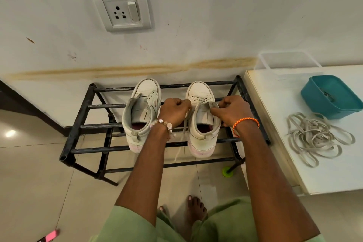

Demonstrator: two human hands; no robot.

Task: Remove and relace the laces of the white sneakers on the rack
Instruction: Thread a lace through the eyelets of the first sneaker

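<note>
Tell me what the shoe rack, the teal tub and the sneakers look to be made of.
Shoe rack: probably metal tubing painted black, with open tube ends and scuffed, worn paint. Teal tub: plastic by its look, moulded with rounded corners and a smooth, slightly glossy finish. White sneakers: smooth leather or synthetic leather, matte and dirtied; which one cannot be told.

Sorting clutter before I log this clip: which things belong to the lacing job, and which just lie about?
Job: left sneaker, right sneaker, its lace, loose lace pile, rack, left hand, right hand.

Idle: teal tub, clear box, pink object.
</note>
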